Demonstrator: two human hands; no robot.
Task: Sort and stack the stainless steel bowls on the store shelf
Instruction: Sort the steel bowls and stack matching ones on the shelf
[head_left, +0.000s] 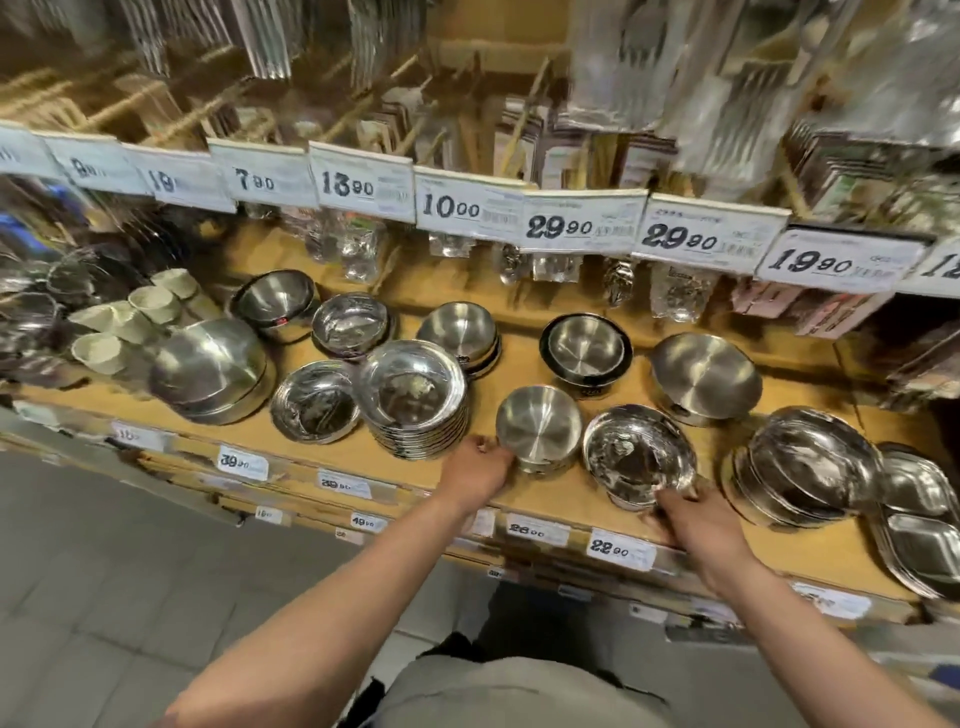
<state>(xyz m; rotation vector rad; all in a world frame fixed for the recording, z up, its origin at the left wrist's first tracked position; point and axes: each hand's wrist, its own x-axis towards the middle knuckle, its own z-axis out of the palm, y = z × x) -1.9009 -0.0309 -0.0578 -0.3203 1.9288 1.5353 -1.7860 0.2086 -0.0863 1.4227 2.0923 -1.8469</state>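
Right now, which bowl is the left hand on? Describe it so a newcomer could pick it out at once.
Start from the wooden shelf under the row of price tags and go to its front edge, near the middle. The left hand grips the brushed steel bowl just right of the tall stack of shiny bowls. Unlike the mirror-bright bowl in the right hand, it has a dull satin finish.

tall bowl stack (415, 410) left | small bowl (538, 426) centre front | wrapped bowl (639, 457) right, beside it

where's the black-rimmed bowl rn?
Head view: the black-rimmed bowl sits in the shelf's back row, right of centre, between a plain steel bowl on its left and a wide steel bowl on its right.
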